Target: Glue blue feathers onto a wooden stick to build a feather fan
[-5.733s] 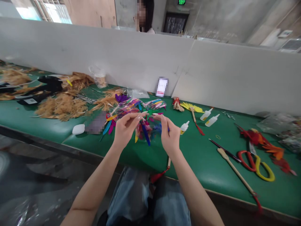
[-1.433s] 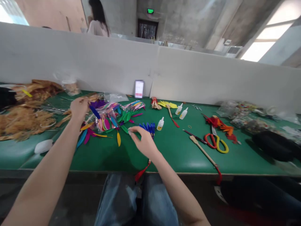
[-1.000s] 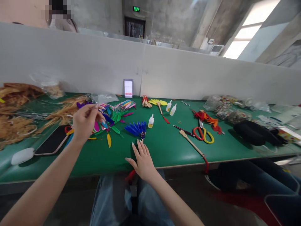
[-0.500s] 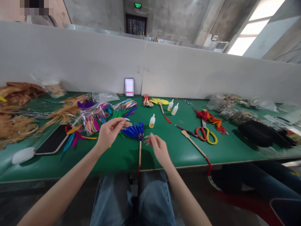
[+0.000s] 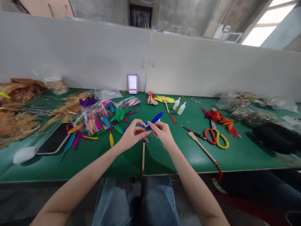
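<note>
A single blue feather (image 5: 157,117) slants up to the right above the table, its lower end between my fingertips. My right hand (image 5: 163,133) pinches it near the quill. My left hand (image 5: 135,135) is closed in a pinch at the same quill end, thumb and fingers almost touching the right hand's. Just under both hands lies a small fan with a wooden handle (image 5: 143,157) and a red end at the table edge. Its blue feather head is mostly covered by my hands. A glue bottle behind my right hand is nearly hidden.
Left are bagged coloured feathers (image 5: 94,121), loose feathers, a phone (image 5: 53,139) and tan fibre (image 5: 18,125). Behind stand two glue bottles (image 5: 181,108) beside a yellow feather fan (image 5: 164,99). Right lie scissors (image 5: 222,141), a wooden stick (image 5: 202,147) and a black item (image 5: 277,136).
Both hands have come together over the fan, and a blue feather now stands out between the fingertips. Before, they were apart on either side of it. The view has tilted down slightly.
</note>
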Motion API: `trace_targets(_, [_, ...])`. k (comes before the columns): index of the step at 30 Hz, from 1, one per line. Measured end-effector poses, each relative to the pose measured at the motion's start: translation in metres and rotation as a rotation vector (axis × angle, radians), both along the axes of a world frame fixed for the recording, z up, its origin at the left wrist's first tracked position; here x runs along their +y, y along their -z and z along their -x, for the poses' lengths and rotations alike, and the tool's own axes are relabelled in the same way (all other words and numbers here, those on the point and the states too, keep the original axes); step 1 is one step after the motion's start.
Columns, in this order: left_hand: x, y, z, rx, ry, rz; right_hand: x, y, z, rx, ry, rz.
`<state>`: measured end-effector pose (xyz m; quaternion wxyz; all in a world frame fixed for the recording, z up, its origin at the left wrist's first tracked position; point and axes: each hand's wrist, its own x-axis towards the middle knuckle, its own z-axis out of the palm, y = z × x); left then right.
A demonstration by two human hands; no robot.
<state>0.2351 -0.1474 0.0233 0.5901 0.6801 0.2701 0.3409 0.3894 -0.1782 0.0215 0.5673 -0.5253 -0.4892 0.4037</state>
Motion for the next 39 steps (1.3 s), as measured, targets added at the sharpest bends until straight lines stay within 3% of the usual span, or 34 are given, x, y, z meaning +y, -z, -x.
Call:
trace_targets(5, [0.031, -0.005, -0.004, 0.141, -0.029, -0.118, 0.008, 0.001, -0.01, -0.299, 0.082, -0.111])
trace_targets(10, [0.055, -0.003, 0.006, 0.057, -0.202, 0.033, 0.01, 0.014, -0.051, -0.38, 0.54, -0.296])
trace_targets(12, [0.06, -0.003, 0.011, 0.003, -0.244, 0.093, 0.017, 0.026, -0.066, -0.393, 0.424, -0.204])
trace_targets(15, [0.062, -0.005, 0.018, -0.047, -0.294, 0.149, 0.033, 0.047, -0.078, -0.407, 0.047, 0.065])
trace_targets(17, [0.061, -0.006, 0.022, -0.071, -0.333, 0.187, 0.042, 0.06, -0.078, -0.379, -0.063, 0.136])
trace_targets(21, [0.058, -0.006, 0.029, -0.106, -0.377, 0.225, 0.046, 0.07, -0.073, -0.289, -0.012, 0.051])
trace_targets(26, [0.056, -0.008, 0.031, -0.055, -0.381, 0.259, 0.025, 0.048, -0.073, -0.064, -0.12, 0.097])
trace_targets(32, [0.053, -0.003, 0.026, -0.083, -0.471, 0.273, 0.006, 0.02, -0.072, -0.136, -0.198, 0.117])
trace_targets(39, [0.049, -0.001, 0.021, 0.058, -0.493, 0.136, 0.004, 0.019, -0.069, -0.205, -0.118, 0.051])
